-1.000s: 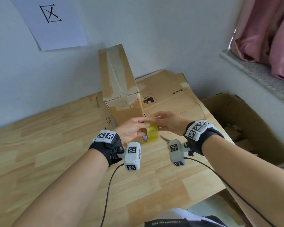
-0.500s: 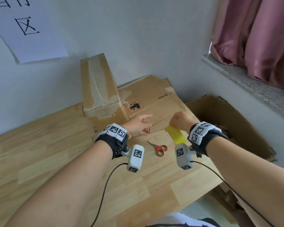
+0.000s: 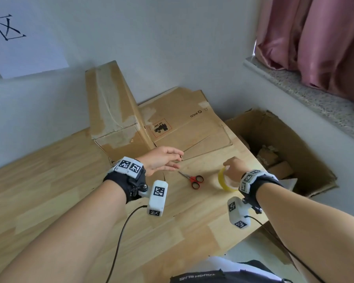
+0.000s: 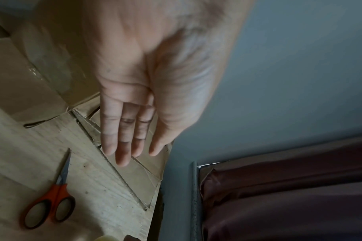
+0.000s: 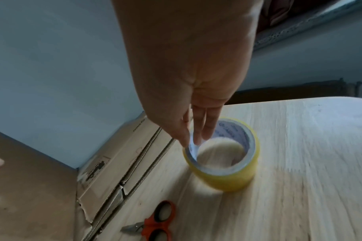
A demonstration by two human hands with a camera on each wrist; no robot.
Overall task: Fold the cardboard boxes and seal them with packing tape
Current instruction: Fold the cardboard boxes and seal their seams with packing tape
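left hand [image 3: 161, 160] flat, fingers straight; right hand [image 3: 234, 168] fingers pinch tape roll [image 5: 223, 156].

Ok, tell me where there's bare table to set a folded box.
Bare: the wooden table left of the left hand, and the near strip under both forearms. Crowded: the far right corner, with flattened cardboard, upright box, scissors and tape roll.
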